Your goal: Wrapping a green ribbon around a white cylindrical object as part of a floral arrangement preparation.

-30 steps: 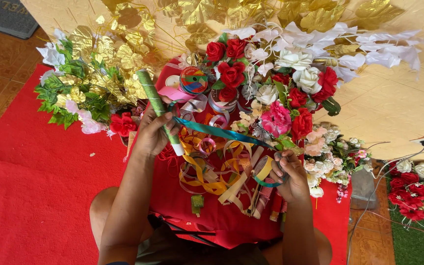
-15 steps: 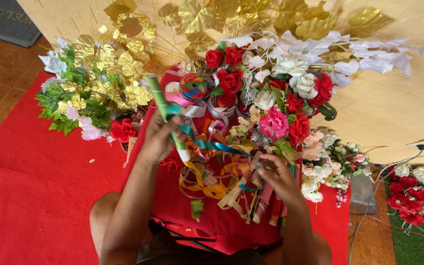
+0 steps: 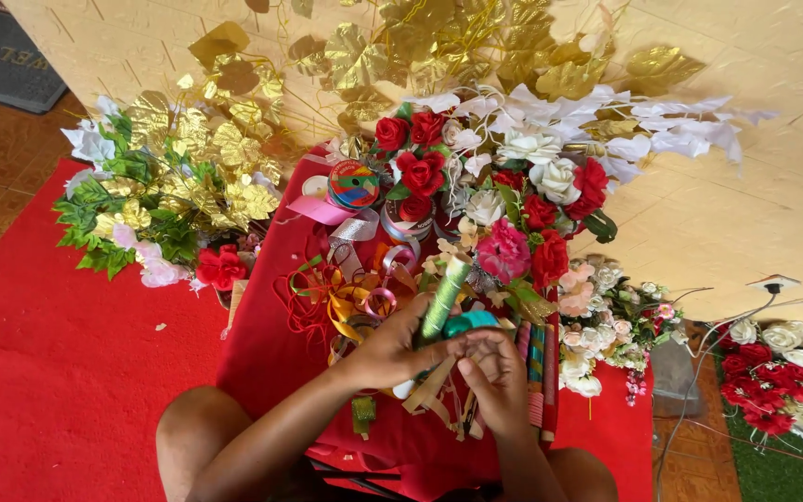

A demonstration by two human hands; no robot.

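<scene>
Green tape roll (image 3: pixel 444 297) stands tilted in the left hand (image 3: pixel 392 349), whose grip is closed around it. Just beside, the right hand (image 3: pixel 494 381) pinches a teal ribbon (image 3: pixel 469 323). Beyond lie curled ribbons (image 3: pixel 346 297) on red cloth (image 3: pixel 271 325), then red roses (image 3: pixel 415 153) and gold leaves (image 3: pixel 234 139).

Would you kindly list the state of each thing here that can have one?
left hand: closed around the green stick
green stick: held, tilted
right hand: fingers pinching teal ribbon
teal ribbon: held at the stick
ribbon spool: wound, lying on the red cloth
</scene>
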